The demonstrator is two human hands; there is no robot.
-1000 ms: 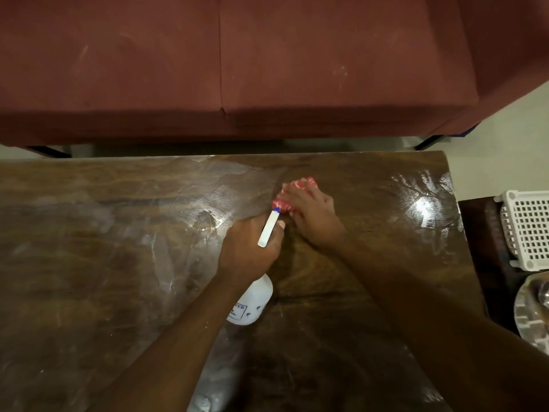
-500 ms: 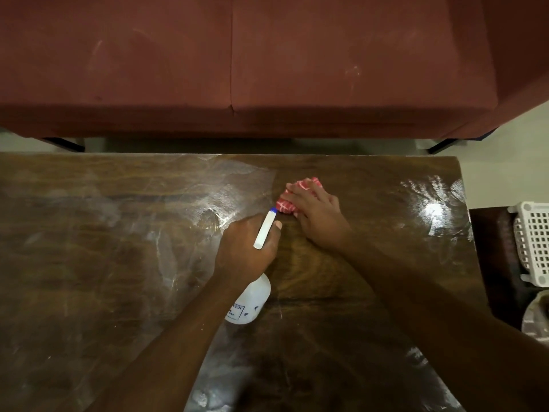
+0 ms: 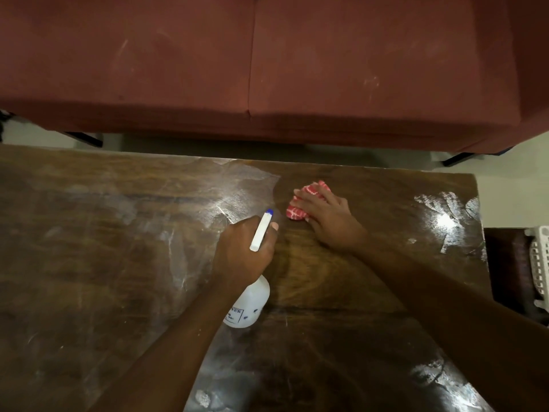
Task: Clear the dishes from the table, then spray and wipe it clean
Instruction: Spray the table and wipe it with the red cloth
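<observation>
Left hand [image 3: 240,251]: we see it gripping the spray bottle [image 3: 249,307], nozzle pointing away.
Right hand [image 3: 329,223]: flat fingers pressing the red cloth [image 3: 297,214].
Table [image 3: 89,263]: wet-streaked; cloth lies near its far edge.
Surroundings: red sofa [image 3: 267,69] beyond; white basket [image 3: 537,263] at right.

What the hands cover and the frame crops

The left hand [image 3: 242,254] wraps the spray bottle [image 3: 249,304] so that its neck and trigger are hidden; only the nozzle bar and lower body show. The forearm covers part of the label [image 3: 237,311], whose print is too small to read. The right hand [image 3: 326,223] lies over the cloth [image 3: 297,214] and hides most of it, so its full shape cannot be told. The surface [image 3: 89,263] runs out of view at the left and bottom edges. The basket [image 3: 538,263] is cut by the right edge, only its near side showing. The sofa [image 3: 267,55] is cropped at the top and both sides.
</observation>
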